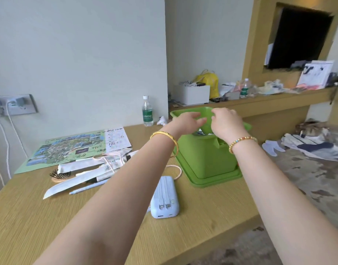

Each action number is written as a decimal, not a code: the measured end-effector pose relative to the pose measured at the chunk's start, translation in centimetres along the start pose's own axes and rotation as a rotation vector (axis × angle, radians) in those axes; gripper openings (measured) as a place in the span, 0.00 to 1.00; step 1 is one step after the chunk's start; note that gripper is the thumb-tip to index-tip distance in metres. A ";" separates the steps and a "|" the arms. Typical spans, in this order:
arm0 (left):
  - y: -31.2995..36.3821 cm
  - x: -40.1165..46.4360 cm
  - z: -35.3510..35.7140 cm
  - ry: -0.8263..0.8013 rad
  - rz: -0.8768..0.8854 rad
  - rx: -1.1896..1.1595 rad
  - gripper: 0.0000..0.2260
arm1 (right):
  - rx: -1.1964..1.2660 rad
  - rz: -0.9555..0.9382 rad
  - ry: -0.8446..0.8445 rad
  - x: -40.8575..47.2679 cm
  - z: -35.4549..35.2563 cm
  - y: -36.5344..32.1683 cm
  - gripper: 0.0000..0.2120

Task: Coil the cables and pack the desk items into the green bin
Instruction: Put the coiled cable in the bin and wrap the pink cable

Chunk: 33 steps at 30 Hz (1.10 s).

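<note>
The green bin [206, 159] stands on a flat green tray [217, 180] at the desk's right side, with dark items showing inside its mouth. A second green lid [185, 111] leans tilted across the top of the bin. My left hand [189, 122] closes over the lid's near rim. Beside it, my right hand [226, 124] curls its fingers over the lid's middle; what it holds is hidden. In front of the bin lie a blue power bank [165, 197] and a pink cable loop [176, 170]. A blue pen [87, 188], a hairbrush [59, 175] and white packets [87, 167] lie to the left.
A printed map [68, 148] lies at the desk's back left, with a water bottle [147, 111] by the wall. White chargers [13, 104] sit in the wall socket, their cables [7, 142] hanging down. A cluttered shelf [259, 100] runs behind the bin, with clothes on the floor at right.
</note>
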<state>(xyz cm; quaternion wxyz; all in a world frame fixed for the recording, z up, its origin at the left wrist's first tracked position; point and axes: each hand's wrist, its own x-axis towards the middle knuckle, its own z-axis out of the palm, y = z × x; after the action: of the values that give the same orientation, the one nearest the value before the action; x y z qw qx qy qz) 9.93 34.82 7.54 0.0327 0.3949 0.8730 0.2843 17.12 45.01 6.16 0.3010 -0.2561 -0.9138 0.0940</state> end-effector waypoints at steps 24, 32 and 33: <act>-26.4 -15.3 -2.4 0.384 -0.431 0.060 0.13 | 0.442 -0.246 -0.495 -10.4 17.2 -20.1 0.16; -28.7 -15.9 -0.6 0.292 -0.302 0.290 0.13 | 0.267 -0.291 -0.233 -10.3 18.4 -18.7 0.12; -28.7 -15.9 -0.5 0.271 -0.304 0.336 0.14 | 0.244 -0.261 -0.211 -10.0 18.2 -18.3 0.10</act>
<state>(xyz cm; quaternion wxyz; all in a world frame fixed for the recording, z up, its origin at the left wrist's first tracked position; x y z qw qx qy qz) 1.43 8.22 -9.68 -0.1084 0.2173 0.9537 0.1774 5.61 23.81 -7.44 0.2421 -0.0858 -0.9475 0.1907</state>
